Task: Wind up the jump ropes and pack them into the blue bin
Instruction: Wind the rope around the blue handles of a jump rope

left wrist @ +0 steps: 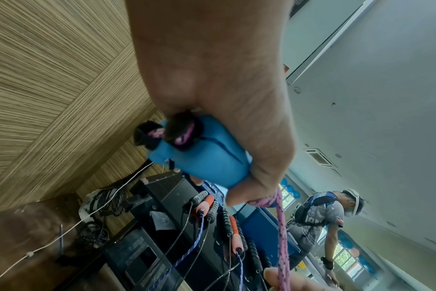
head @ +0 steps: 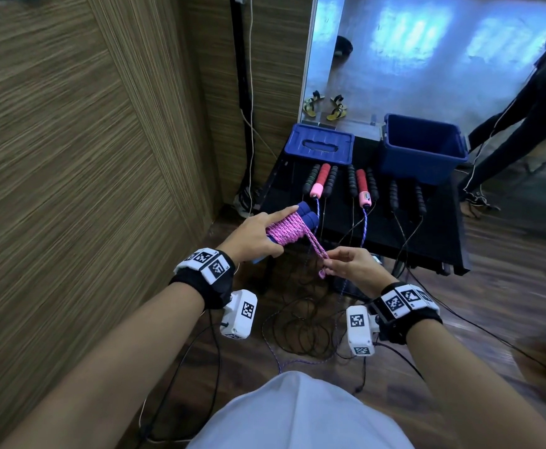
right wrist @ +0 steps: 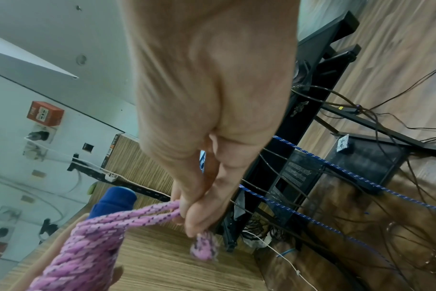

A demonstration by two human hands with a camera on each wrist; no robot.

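Observation:
My left hand [head: 258,234] grips the two blue handles [head: 307,215] of a jump rope, with its pink rope [head: 286,230] wound in several turns round them; the index finger points out straight. In the left wrist view the blue handle ends [left wrist: 202,157] stick out under my palm. My right hand [head: 346,264] pinches the doubled end loop of the pink rope [right wrist: 204,248], pulled taut from the bundle [right wrist: 87,246]. The open blue bin [head: 423,147] stands at the table's back right, its lid [head: 318,145] lying to its left.
Several more jump ropes with black [head: 352,181] and red-pink handles [head: 320,179] lie in a row on the black table [head: 436,234], ropes hanging off its front to the floor [head: 300,332]. Wood-panel wall at left. Another person stands at the right [head: 537,102].

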